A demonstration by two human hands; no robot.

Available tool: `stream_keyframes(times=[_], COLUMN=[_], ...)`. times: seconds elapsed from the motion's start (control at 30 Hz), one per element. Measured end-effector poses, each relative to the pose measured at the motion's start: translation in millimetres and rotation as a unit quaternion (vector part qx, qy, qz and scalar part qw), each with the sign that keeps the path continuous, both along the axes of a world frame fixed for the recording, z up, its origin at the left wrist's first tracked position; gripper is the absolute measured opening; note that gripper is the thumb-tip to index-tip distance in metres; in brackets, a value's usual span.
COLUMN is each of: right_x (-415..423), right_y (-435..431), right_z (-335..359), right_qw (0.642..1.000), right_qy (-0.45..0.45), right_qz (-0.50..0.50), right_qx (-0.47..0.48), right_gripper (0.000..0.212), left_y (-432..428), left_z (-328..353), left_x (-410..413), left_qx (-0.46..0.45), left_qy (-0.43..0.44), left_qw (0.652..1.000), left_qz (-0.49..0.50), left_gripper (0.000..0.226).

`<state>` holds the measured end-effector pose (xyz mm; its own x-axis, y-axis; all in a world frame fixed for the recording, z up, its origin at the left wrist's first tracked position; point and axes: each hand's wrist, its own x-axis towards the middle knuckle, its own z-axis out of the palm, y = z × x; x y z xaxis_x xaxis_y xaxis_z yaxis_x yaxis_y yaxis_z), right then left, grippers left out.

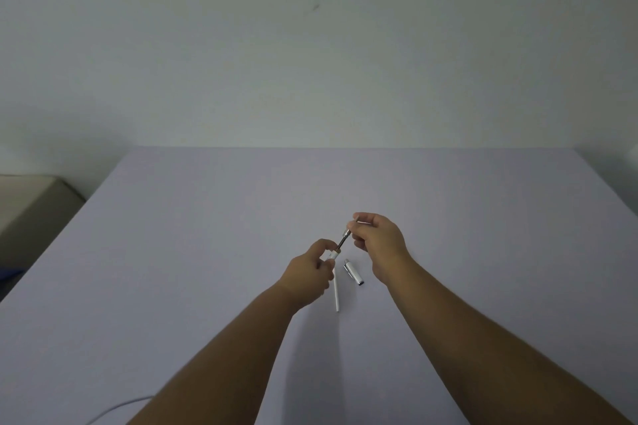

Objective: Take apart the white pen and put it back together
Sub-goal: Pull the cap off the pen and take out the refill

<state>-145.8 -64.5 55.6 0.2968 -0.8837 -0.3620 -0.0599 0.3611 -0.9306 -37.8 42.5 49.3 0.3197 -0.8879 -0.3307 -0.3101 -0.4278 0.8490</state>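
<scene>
The white pen is in pieces above the lilac table [207, 252]. My left hand [309, 272] pinches the long white barrel [336, 290], which slants down toward me with its lower end free. A dark thin refill [344, 239] sticks out of the barrel's top end. My right hand [378, 238] grips the upper end of that refill between thumb and fingers. The white cap with a silver clip [354, 273] lies on the table between my wrists, apart from both hands.
A plain wall rises behind the table's far edge. A beige box or seat [31, 203] stands left of the table. A white cable [117, 407] curves across the near left edge.
</scene>
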Motion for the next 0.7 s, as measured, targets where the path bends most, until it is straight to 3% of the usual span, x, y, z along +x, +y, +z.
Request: stream_keyframes(times=[0.13,0.23,0.33,0.43,0.57,0.7], right_x=[3,-4,-16,-28,-37,-39], right_y=[-7,-14,-10,-2,2,2], right_z=[-6,-21,-45,-73,-92,-97], right_qw=[0.998,0.986,0.969,0.926,0.901,0.900], right_qy=[0.019,0.102,0.240,0.352,0.398,0.395], right_qz=[-0.060,-0.123,-0.002,0.113,0.135,0.138], right_qx=[-0.019,-0.054,-0.055,-0.071,-0.109,-0.119], right_gripper=[0.010,0.012,0.011,0.018,0.021,0.019], left_y=[2,2,1,-1,-1,-2], left_z=[-6,-11,-18,-26,-35,-41], left_x=[3,5,6,4,3,2], left_qx=[0.017,0.032,0.044,0.058,0.072,0.080], left_qy=[0.021,0.028,0.028,0.030,0.031,0.035], left_qw=[1.000,0.999,0.999,0.998,0.997,0.996], left_qz=[0.005,0.007,0.009,0.010,0.007,0.005], left_gripper=[0.019,0.019,0.020,0.020,0.022,0.024])
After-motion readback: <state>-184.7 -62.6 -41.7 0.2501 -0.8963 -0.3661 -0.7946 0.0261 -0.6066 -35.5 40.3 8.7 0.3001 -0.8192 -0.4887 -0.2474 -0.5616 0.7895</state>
